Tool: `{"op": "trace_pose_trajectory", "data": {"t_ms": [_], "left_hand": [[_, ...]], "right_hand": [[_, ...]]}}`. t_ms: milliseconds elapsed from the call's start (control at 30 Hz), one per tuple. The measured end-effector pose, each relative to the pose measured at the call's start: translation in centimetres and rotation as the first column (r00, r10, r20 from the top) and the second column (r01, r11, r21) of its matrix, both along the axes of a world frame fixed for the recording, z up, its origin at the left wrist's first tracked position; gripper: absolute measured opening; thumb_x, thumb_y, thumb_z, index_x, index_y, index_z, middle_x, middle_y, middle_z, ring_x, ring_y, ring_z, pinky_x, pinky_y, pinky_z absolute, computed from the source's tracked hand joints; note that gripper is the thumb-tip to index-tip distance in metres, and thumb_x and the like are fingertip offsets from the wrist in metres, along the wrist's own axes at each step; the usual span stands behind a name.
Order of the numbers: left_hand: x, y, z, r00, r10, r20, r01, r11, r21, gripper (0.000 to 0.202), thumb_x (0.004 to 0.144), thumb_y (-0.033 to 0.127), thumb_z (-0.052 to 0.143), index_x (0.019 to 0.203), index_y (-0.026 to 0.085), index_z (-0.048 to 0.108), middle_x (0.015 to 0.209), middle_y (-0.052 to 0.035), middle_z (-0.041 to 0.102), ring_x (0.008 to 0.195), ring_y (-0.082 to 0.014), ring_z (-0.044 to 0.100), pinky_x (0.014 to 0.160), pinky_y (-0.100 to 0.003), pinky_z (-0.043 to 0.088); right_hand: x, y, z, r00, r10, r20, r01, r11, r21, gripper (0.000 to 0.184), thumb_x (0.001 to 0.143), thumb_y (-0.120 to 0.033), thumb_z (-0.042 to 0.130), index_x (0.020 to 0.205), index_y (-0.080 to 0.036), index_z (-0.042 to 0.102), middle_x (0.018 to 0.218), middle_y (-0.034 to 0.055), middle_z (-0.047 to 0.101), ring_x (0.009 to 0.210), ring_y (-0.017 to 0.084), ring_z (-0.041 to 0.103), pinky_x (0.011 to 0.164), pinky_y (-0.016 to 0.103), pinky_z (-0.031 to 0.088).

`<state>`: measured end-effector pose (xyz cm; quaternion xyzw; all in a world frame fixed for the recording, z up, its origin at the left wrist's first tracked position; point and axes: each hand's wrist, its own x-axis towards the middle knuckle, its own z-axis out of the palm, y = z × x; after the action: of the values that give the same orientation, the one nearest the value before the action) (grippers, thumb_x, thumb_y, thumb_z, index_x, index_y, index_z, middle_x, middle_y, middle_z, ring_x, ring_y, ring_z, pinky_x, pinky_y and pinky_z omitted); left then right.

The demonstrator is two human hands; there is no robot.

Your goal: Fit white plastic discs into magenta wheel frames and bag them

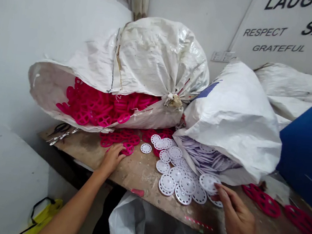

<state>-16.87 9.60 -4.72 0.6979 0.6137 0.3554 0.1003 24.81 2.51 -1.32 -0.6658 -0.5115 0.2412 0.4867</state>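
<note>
My left hand [112, 160] lies on the wooden table top [87, 150], its fingertips at a pink plastic disc [127, 149] among other loose pink discs. My right hand [235, 211] hangs over a spread of white perforated plastic discs [177, 174], thumb and fingers apart at the pile's right edge. More pink discs [96, 104] fill a white woven sack [152, 60] lying open towards me. A second woven sack [231, 116] spills stacked pale lilac discs [205, 157] onto the table. Whether my left hand grips anything is hidden.
Dark scissors [61, 128] lie at the table's left end. Further pink discs [262, 201] sit at the right. A white plastic bag [140, 227] stands below the front edge, a blue board [310, 146] rises at the right, and walls close the left and back.
</note>
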Motion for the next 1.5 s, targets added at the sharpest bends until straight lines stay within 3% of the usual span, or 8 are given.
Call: {"op": "trace_pose_trajectory", "data": {"t_ms": [267,400,567,633,800,1033,1267,1500], "left_hand": [[9.5,-0.8,0.5,0.946,-0.097,0.310,0.099,0.995,0.007,0.009,0.079,0.024,0.060,0.085,0.020,0.066,0.114,-0.0079,0.064,0.110,-0.0241,0.055,0.100,-0.043,0.039],[12.6,-2.6,2.3,0.858,-0.031,0.513,0.078,0.995,-0.070,0.022,0.087,0.037,0.049,0.085,0.017,0.058,0.086,-0.0070,0.069,0.081,-0.0199,0.065,0.077,-0.037,0.052],[15.5,-6.1,4.7,0.381,0.142,0.914,0.406,0.862,-0.303,0.031,0.079,0.042,0.061,0.096,0.019,0.049,0.085,-0.0040,0.069,0.075,-0.0169,0.068,0.068,-0.031,0.055],[16.2,-7.0,5.1,0.298,0.208,0.931,0.456,0.826,-0.331,0.036,0.075,0.041,0.067,0.097,0.019,0.049,0.082,-0.0019,0.068,0.073,-0.0159,0.067,0.067,-0.029,0.055],[16.5,-7.7,4.6,0.469,0.131,0.874,0.406,0.846,-0.345,0.038,0.080,0.047,0.058,0.103,0.017,0.054,0.085,-0.0035,0.067,0.070,-0.0163,0.064,0.060,-0.027,0.055],[16.4,-8.3,4.7,0.716,-0.065,0.695,0.323,0.913,-0.248,0.030,0.086,0.039,0.050,0.101,0.017,0.063,0.096,-0.0061,0.067,0.086,-0.0197,0.062,0.071,-0.025,0.050],[16.8,-8.9,4.5,0.488,0.032,0.872,0.529,0.784,-0.325,0.049,0.080,0.036,0.060,0.123,0.020,0.044,0.099,-0.0074,0.069,0.077,-0.0189,0.067,0.067,-0.029,0.054],[16.3,-10.6,3.3,0.613,0.012,0.790,0.429,0.835,-0.345,0.039,0.082,0.036,0.057,0.117,0.019,0.051,0.093,-0.0071,0.070,0.066,-0.0169,0.067,0.061,-0.026,0.052]], "right_hand": [[-4.9,0.9,1.3,0.880,0.149,-0.451,-0.135,0.989,0.063,0.045,0.065,-0.038,0.075,0.104,-0.020,0.059,0.067,-0.0027,0.059,0.059,0.013,0.053,0.056,0.023,0.044],[-7.5,1.3,2.2,0.813,0.218,-0.539,-0.229,0.972,0.047,0.043,0.070,-0.038,0.071,0.106,-0.018,0.059,0.068,-0.0019,0.058,0.063,0.013,0.054,0.058,0.024,0.042],[-9.9,1.4,2.6,0.823,0.289,-0.489,-0.253,0.957,0.139,0.030,0.078,-0.034,0.065,0.104,-0.019,0.060,0.079,0.0005,0.060,0.073,0.015,0.056,0.068,0.027,0.045],[-10.3,1.2,2.4,0.882,0.331,-0.336,-0.291,0.942,0.165,0.026,0.079,-0.032,0.064,0.103,-0.021,0.064,0.088,0.0025,0.061,0.078,0.016,0.056,0.072,0.029,0.046],[-10.0,0.5,1.8,0.926,0.376,0.042,-0.376,0.903,0.209,0.019,0.083,-0.027,0.060,0.098,-0.025,0.071,0.092,0.0048,0.061,0.084,0.017,0.058,0.077,0.030,0.045],[-9.4,0.2,1.7,0.855,0.517,0.032,-0.518,0.855,0.024,0.021,0.088,-0.030,0.051,0.093,-0.020,0.068,0.079,0.0030,0.065,0.072,0.016,0.059,0.066,0.025,0.045],[-8.5,-0.2,1.3,0.786,0.508,-0.353,-0.557,0.829,-0.048,0.023,0.086,-0.038,0.052,0.098,-0.020,0.059,0.072,-0.0016,0.060,0.060,0.012,0.056,0.057,0.023,0.045],[-8.9,-2.8,0.2,0.763,0.572,-0.301,-0.612,0.789,-0.052,0.024,0.083,-0.030,0.057,0.104,-0.021,0.050,0.086,0.0008,0.064,0.075,0.015,0.060,0.062,0.024,0.047]]}}
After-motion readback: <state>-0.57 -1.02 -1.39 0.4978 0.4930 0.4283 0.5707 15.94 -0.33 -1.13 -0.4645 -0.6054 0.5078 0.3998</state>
